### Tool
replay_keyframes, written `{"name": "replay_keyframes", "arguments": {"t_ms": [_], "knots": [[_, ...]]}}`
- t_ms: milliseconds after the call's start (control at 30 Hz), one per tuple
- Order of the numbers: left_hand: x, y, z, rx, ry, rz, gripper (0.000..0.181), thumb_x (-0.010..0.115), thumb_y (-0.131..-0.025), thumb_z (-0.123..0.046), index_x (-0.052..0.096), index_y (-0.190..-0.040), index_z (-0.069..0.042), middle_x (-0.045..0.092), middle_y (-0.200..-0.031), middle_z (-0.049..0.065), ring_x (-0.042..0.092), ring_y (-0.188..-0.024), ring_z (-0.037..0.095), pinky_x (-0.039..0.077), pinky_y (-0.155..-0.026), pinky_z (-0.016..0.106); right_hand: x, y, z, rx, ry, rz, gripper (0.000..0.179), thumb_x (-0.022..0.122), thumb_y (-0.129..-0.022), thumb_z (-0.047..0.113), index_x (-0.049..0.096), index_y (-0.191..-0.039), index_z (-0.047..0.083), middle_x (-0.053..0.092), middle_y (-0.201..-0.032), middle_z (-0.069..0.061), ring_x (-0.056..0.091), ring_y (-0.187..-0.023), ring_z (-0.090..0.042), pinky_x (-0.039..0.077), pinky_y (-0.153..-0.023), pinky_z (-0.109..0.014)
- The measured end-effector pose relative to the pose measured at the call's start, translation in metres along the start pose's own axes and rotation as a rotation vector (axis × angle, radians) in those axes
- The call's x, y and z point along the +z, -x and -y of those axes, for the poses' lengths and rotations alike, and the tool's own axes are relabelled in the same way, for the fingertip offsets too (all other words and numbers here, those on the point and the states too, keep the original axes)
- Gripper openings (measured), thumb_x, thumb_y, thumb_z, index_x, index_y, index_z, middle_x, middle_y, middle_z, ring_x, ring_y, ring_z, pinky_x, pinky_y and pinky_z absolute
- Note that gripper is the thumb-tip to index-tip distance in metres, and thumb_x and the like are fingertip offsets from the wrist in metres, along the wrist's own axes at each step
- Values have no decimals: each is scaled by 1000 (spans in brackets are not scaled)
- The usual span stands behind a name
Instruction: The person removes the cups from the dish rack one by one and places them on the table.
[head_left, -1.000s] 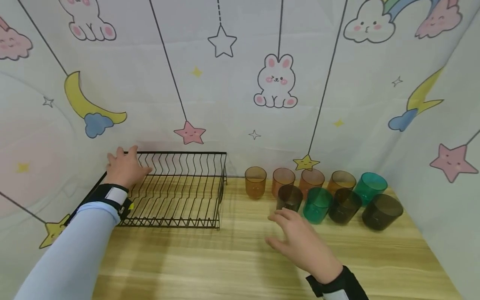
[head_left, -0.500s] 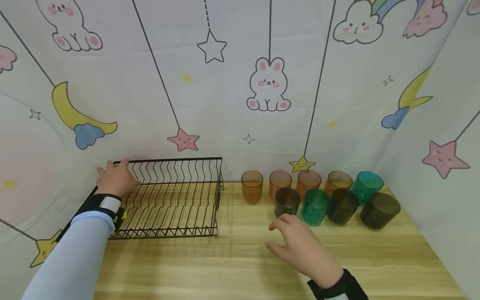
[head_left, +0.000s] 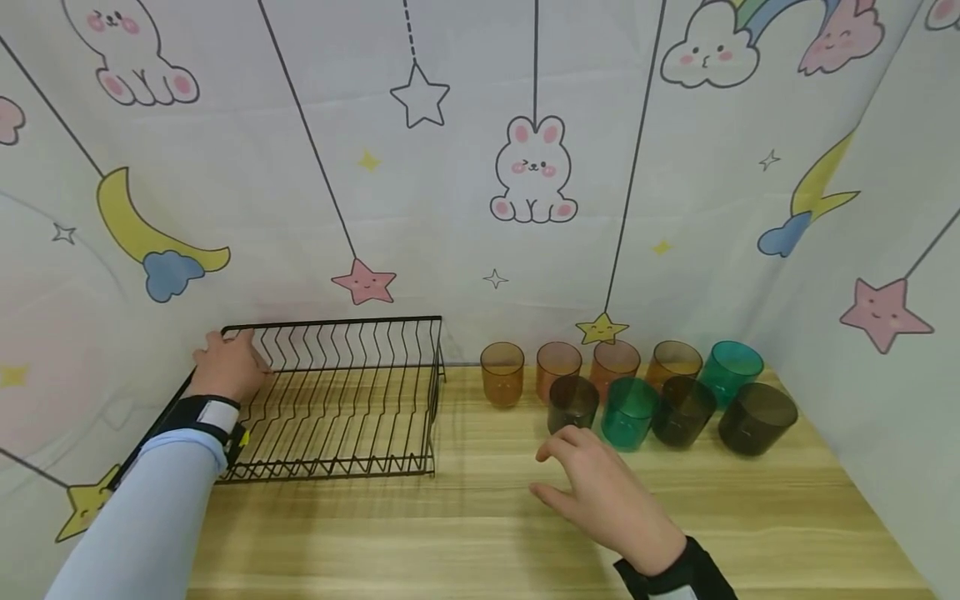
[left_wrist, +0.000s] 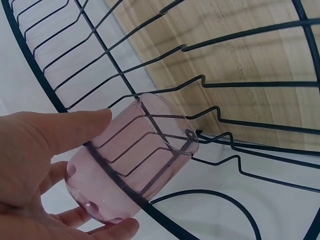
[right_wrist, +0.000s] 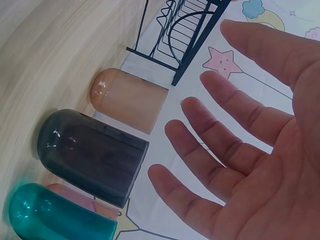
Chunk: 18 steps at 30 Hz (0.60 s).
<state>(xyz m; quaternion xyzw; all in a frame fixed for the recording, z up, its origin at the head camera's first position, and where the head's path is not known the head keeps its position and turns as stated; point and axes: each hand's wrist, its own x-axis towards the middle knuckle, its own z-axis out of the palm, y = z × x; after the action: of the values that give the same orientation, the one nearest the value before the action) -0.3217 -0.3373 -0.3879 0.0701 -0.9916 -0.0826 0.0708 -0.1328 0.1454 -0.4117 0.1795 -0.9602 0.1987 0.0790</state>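
In the left wrist view a clear pink plastic cup (left_wrist: 117, 160) lies tilted at the back left corner of the black wire rack (head_left: 352, 400), its mouth toward the rack's inside. My left hand (head_left: 231, 367) grips it, thumb on one side and fingers curled round its base; in the head view the hand hides the cup. My right hand (head_left: 611, 496) hovers over the table with spread, relaxed fingers and nothing in it. Nearest to it is a dark grey cup (head_left: 573, 404), with a green cup (head_left: 630, 414) beside that.
Along the back right stand an amber cup (head_left: 502, 375), a pink cup (head_left: 558, 367) and several others in amber, teal and dark grey. A white cartoon-printed cloth (head_left: 450, 183) closes off the back and sides of the wooden table (head_left: 450, 533).
My left hand has gone slightly down and left at the rack's corner, its fingers lower behind the rail. The head view has shifted a little. My right hand has stayed nearly still.
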Motion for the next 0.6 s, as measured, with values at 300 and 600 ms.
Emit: {"name": "replay_keyframes", "arguments": {"t_ms": [300,600], "knots": [[-2,9,2,13,-30,-28,54,69,-81,-17,46,-123,7,40,-112,46,38,-97,63,42,-67,63,0,2,1,10,-3,10,29,74,-76,44,64,-97,25,58,-99,12,55,-95,-9,49,-82,-31],[-2,15,-1,45,-102,-77,44,74,-78,-21,53,-109,4,54,-97,38,47,-82,54,43,-58,56,-1,2,2,1,-4,4,30,75,-76,42,64,-98,25,58,-101,11,55,-96,-10,48,-83,-31]]}}
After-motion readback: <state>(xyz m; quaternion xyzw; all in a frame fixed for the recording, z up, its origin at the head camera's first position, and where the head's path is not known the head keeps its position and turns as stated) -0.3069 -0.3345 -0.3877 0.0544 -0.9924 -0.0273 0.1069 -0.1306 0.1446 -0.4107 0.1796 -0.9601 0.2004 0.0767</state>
